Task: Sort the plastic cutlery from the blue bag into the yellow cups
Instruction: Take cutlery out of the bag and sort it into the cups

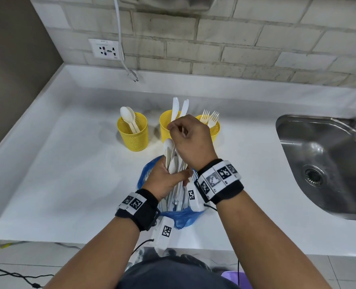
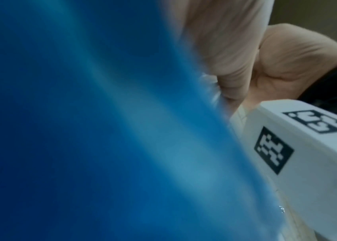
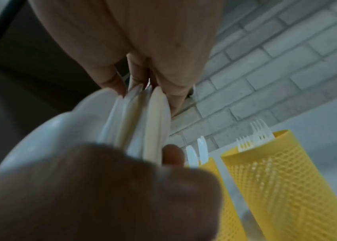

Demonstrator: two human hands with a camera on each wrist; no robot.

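Note:
My left hand (image 1: 173, 174) grips a bundle of white plastic cutlery (image 1: 171, 155) upright above the blue bag (image 1: 183, 217); spoon bowls show at its top. Just above, my right hand (image 1: 175, 127) pinches the top end of one piece in the bundle; which kind it is I cannot tell. Behind stand three yellow mesh cups: spoons in the left cup (image 1: 132, 134), knives in the middle cup (image 1: 165, 126), forks in the right cup (image 1: 214, 130). The right wrist view has my right hand (image 3: 141, 88) at the cutlery tips (image 3: 155, 117), beside the fork cup (image 3: 277, 179). The blue bag (image 2: 81, 130) fills the left wrist view.
A steel sink (image 1: 329, 163) is set into the white counter (image 1: 58, 174) at the right. A brick wall with a socket (image 1: 106, 49) and a hanging cable (image 1: 123, 59) runs along the back. The counter's front edge is close to my body.

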